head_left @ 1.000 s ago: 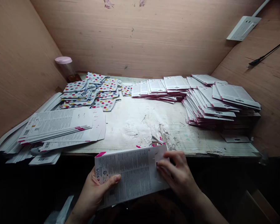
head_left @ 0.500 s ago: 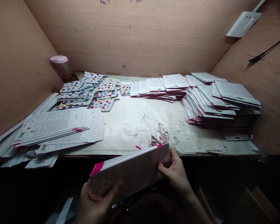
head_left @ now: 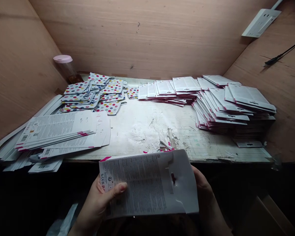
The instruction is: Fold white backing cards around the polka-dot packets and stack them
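A stack of printed white cardboard packaging sleeves [head_left: 140,186] with pink edges is held up in front of the table's front edge. Its top face, with small print, symbols and a hang slot at the right end, faces me. My left hand [head_left: 95,200] grips the left end, thumb lying across the print and the other fingers behind. At the right end, my right hand [head_left: 204,186] holds the stack from behind, and most of its fingers are hidden by the cardboard. Small pink and white paper scraps [head_left: 165,145] lie on the table just beyond the stack.
Flat sleeves [head_left: 56,129] are piled at the left. Behind them sit folded polka-dot fabric pieces [head_left: 110,90] and a pink-lidded jar [head_left: 66,67]. Filled-looking packs [head_left: 226,101] are heaped at the right. Wooden panels [head_left: 127,36] enclose the table [head_left: 137,124]; a power strip [head_left: 262,23] hangs at right.
The sleeve stack has turned from edge-on so that its printed face now shows toward me. My right hand has shifted right, behind the end, and its thumb has left the face.
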Motion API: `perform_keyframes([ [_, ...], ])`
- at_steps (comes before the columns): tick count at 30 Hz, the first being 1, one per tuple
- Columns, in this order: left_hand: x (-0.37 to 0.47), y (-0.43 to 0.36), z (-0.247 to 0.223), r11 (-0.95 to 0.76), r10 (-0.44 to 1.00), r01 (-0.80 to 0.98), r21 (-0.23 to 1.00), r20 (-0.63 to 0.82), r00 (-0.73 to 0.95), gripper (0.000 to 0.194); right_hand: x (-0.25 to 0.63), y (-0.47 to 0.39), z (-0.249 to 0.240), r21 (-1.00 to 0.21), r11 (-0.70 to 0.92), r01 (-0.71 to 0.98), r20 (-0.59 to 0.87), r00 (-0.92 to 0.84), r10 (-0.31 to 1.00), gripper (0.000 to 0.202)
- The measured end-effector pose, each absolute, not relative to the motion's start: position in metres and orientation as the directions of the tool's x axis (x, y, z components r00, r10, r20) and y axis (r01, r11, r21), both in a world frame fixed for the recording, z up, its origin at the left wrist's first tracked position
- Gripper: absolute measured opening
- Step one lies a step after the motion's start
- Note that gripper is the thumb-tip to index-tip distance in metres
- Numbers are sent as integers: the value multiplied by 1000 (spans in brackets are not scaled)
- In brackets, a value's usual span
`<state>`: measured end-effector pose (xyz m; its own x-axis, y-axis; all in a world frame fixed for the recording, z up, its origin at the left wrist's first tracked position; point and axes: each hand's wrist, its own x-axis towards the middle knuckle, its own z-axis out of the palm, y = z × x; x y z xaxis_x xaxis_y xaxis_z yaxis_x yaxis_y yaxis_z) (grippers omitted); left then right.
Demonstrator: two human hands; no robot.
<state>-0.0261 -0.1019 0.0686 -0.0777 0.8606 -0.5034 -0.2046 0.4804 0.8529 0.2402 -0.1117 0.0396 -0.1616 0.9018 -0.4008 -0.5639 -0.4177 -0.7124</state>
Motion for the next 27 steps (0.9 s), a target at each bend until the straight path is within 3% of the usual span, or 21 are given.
perform_keyframes([
  [5,-30,-99,65,520,836,-279,807,-548,-26,54,227,-109,56,-728,-368,-578,-349,-149,925,28],
  [11,-32,-97,61,521,839,-287,804,-544,0,51,221,-106,62,-756,-424,-498,-344,-248,905,25],
  [14,-33,-98,60,557,822,-289,779,-567,55,50,224,-111,60,-841,-353,-411,-319,-152,935,37],
  [16,-33,-99,59,576,811,-295,762,-579,88,49,228,-111,57,-933,-259,-251,-255,-48,966,46],
  [18,-33,-100,58,592,802,-306,746,-584,127,51,236,-108,53,-991,-133,20,-132,53,990,27],
  [20,-32,-101,58,593,802,-299,748,-581,139,53,247,-105,49,-941,-14,339,13,76,997,10],
  [22,-31,-102,58,579,812,-270,769,-576,101,54,257,-105,49,-817,89,570,157,70,985,14],
  [25,-29,-102,59,534,836,-214,818,-549,-11,55,263,-118,56,-704,162,691,406,205,891,16],
  [27,-27,-102,59,496,854,-183,849,-515,-72,57,258,-128,60,-730,183,658,450,262,853,21],
])
